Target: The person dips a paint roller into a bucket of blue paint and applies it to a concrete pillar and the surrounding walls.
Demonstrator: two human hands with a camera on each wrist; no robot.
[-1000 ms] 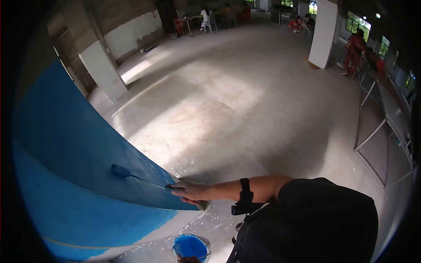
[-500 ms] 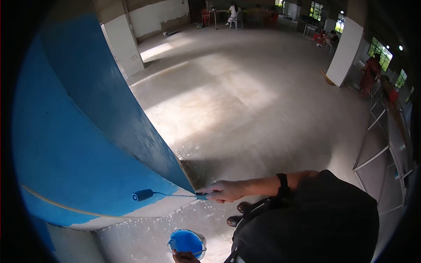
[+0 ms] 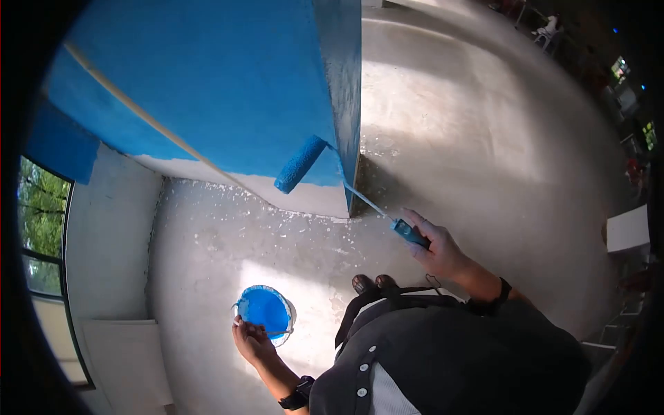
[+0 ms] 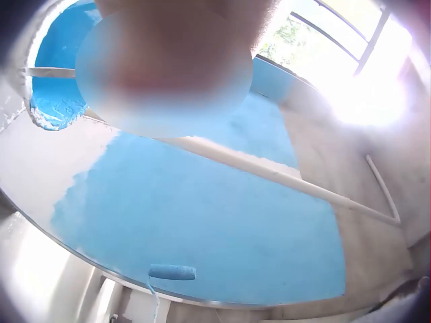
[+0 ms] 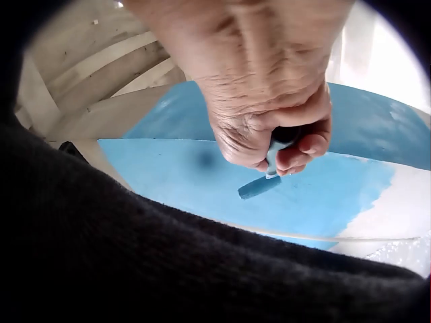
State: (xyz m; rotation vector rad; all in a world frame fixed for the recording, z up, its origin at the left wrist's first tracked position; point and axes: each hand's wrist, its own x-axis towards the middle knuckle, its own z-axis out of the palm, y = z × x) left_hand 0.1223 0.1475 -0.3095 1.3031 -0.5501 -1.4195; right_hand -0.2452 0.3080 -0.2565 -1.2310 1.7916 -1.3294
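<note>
A paint roller (image 3: pixel 301 164) with a blue-coated sleeve is in my right hand (image 3: pixel 443 252), whose fingers curl round its teal handle (image 3: pixel 409 234). In the head view its sleeve overlaps the lower part of the blue-painted wall (image 3: pixel 207 90), near the corner. Below this wall's blue runs an unpainted white strip (image 3: pixel 304 197). My left hand (image 3: pixel 252 342) grips the thin pale handle (image 3: pixel 280 333) across the top of a bucket (image 3: pixel 290 315) of bright blue paint. In the left wrist view this hand is blurred, with the bucket (image 4: pixel 31 87) beside it.
A pale pipe (image 3: pixel 162 131) runs diagonally across the blue wall. On the left are a window (image 3: pixel 45 207) and a pale board (image 3: pixel 128 360) leaning low. Paint specks dot the concrete floor (image 3: pixel 207 242). Far right, a person (image 3: pixel 550 26) sits among furniture.
The view has turned left and down. The roller has left the wall's shaded side face and come round the corner before the brighter face. The bucket and left hand show more fully.
</note>
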